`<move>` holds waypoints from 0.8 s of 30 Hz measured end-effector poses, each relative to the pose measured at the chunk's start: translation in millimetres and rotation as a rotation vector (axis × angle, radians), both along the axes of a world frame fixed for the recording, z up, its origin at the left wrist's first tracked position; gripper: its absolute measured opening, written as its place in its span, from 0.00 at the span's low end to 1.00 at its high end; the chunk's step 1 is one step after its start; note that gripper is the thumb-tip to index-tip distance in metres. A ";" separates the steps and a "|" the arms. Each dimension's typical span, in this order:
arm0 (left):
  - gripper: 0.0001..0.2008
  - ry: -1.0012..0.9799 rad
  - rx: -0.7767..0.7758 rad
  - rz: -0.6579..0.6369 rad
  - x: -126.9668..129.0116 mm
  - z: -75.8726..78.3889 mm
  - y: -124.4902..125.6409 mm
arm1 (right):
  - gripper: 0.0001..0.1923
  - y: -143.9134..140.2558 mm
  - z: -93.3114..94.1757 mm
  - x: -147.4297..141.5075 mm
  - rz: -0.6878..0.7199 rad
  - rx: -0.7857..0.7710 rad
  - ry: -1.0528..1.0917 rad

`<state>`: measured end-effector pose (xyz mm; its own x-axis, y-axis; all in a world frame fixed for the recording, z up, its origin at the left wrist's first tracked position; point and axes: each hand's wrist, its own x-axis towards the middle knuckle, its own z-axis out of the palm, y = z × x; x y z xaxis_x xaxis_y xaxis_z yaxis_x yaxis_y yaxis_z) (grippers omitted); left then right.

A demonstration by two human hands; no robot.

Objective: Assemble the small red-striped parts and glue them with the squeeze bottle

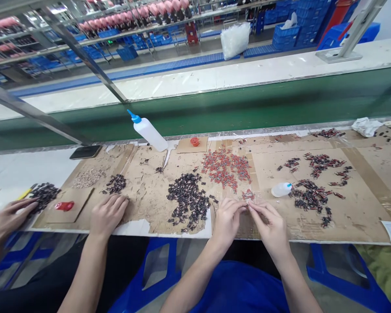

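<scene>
Over the front edge of the cardboard-covered table, my left hand [227, 218] and my right hand [271, 224] meet fingertip to fingertip. Both are closed in a pinch, and whatever sits between them is too small and covered to name. Just beyond my fingers lies a little group of red-and-black parts [248, 194]. Farther up spreads a larger pile of red-tipped parts [226, 167]. To the left of my left hand is a heap of small black parts [188, 200]. Right of my right hand are clusters of joined red-and-black pieces [309, 195] and a small white bottle [282, 189] on its side.
At left, a co-worker's hands [108, 215] rest by black parts [116, 184] and a cardboard piece with a red blob [64, 206]. Behind are a blue-capped squeeze bottle [150, 134], a red cap-like dish [194, 141], a phone [85, 152] and a green conveyor [215, 111].
</scene>
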<state>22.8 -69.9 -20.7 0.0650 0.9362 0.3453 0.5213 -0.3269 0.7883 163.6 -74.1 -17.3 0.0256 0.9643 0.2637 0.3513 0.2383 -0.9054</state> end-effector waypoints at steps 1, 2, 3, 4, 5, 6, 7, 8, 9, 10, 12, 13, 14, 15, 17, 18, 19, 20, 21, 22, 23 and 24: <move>0.10 -0.012 -0.006 -0.010 1.0 0.9 0.7 | 0.11 -0.7 1.2 0.7 -0.005 0.007 -0.022; 0.10 -0.030 -0.020 -0.023 2.0 1.7 1.4 | 0.11 -1.2 1.9 1.7 -0.011 0.012 -0.038; 0.10 -0.055 -0.045 -0.039 2.9 2.6 2.1 | 0.11 -1.4 2.1 2.8 -0.014 0.017 -0.047; 0.10 -0.084 -0.077 -0.054 3.7 3.4 2.6 | 0.11 -1.3 1.9 4.1 -0.015 0.023 -0.050; 0.10 -0.113 -0.115 -0.066 4.3 3.9 3.0 | 0.11 -0.9 1.5 5.3 -0.015 0.027 -0.050; 0.10 -0.142 -0.153 -0.072 4.6 4.3 3.3 | 0.11 -0.5 0.8 6.4 -0.012 0.029 -0.049; 0.10 -0.167 -0.186 -0.072 4.8 4.3 3.4 | 0.11 0.0 0.2 7.3 -0.010 0.028 -0.046; 0.10 -0.191 -0.213 -0.072 4.9 4.2 3.4 | 0.11 0.4 -0.4 7.9 -0.010 0.024 -0.043; 0.10 -0.211 -0.234 -0.072 4.9 4.0 3.3 | 0.11 0.6 -0.8 8.1 -0.012 0.017 -0.037; 0.10 -0.226 -0.249 -0.074 5.0 3.9 3.0 | 0.10 0.6 -1.0 8.1 -0.017 0.010 -0.030; 0.10 -0.235 -0.267 -0.081 5.2 4.4 2.2 | 0.10 0.1 -1.0 7.5 -0.037 -0.002 -0.015; 0.09 -0.229 -0.269 -0.084 5.4 5.2 1.7 | 0.10 -0.3 -0.7 7.0 -0.050 -0.007 -0.010; 0.09 -0.217 -0.264 -0.083 5.7 6.2 1.0 | 0.09 -0.8 -0.4 6.6 -0.058 -0.011 -0.008; 0.09 -0.200 -0.255 -0.080 6.1 7.6 0.3 | 0.09 -1.3 0.1 6.3 -0.063 -0.014 -0.007; 0.09 -0.165 -0.224 -0.067 7.0 10.5 -1.3 | 0.09 -2.1 1.2 6.3 -0.063 -0.021 0.000; 0.09 -0.150 -0.210 -0.061 7.4 11.9 -2.0 | 0.09 -2.4 1.8 6.6 -0.061 -0.026 0.007; 0.09 -0.138 -0.199 -0.058 7.7 13.1 -2.5 | 0.09 -2.6 2.4 7.2 -0.057 -0.034 0.018; 0.09 -0.127 -0.191 -0.055 7.9 14.1 -2.8 | 0.10 -2.7 2.9 8.1 -0.051 -0.044 0.030; 0.09 -0.119 -0.190 -0.057 8.0 14.8 -2.9 | 0.10 -2.7 3.3 9.1 -0.044 -0.058 0.042; 0.09 -0.114 -0.191 -0.060 7.9 15.4 -2.9 | 0.11 -2.7 3.5 10.2 -0.034 -0.075 0.052; 0.09 -0.109 -0.196 -0.066 7.7 15.7 -2.7 | 0.12 -2.8 3.6 11.2 -0.024 -0.091 0.057; 0.09 -0.104 -0.203 -0.072 7.4 15.8 -2.5 | 0.12 -2.8 3.5 12.2 -0.016 -0.105 0.058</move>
<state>30.2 -72.5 -4.8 0.1083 0.9813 0.1589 0.4145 -0.1898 0.8900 175.8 -76.9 -13.8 0.0533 0.9858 0.1591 0.3005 0.1361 -0.9440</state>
